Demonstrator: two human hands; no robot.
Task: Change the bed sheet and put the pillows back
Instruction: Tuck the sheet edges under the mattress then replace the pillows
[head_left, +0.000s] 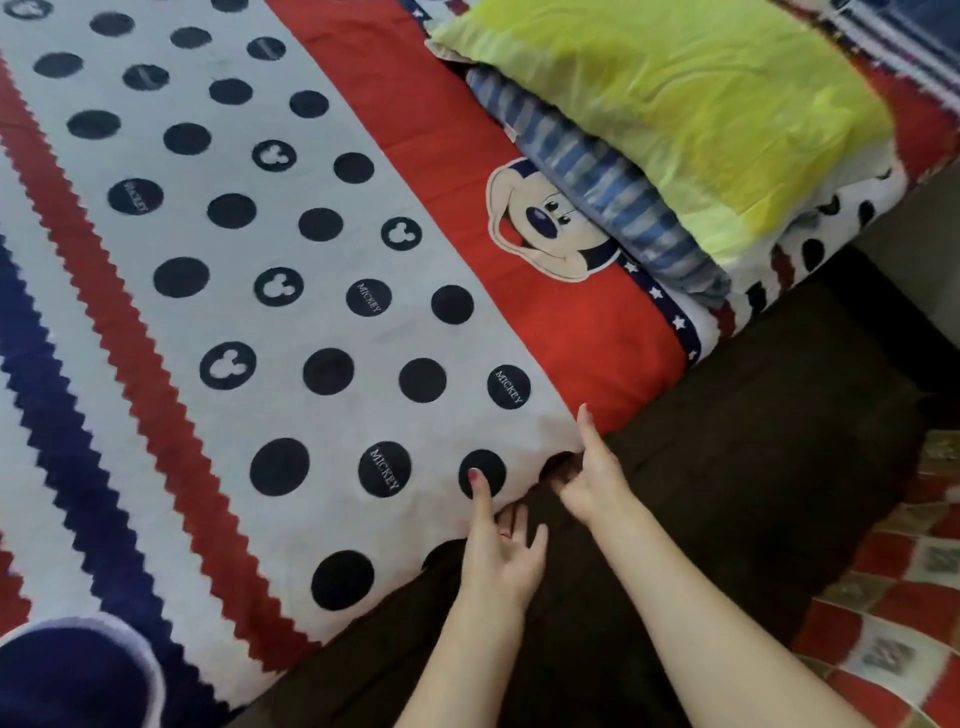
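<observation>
Pinching the sheet (311, 322) edge at lower centre, both hands, left hand (501, 556) and right hand (589, 480), sit side by side, pillows (675, 104) stacked well away at upper right, nearer the right.

sheet (218, 291) on bed | pillows (675, 119) stacked far right | floor (909, 597) right
</observation>
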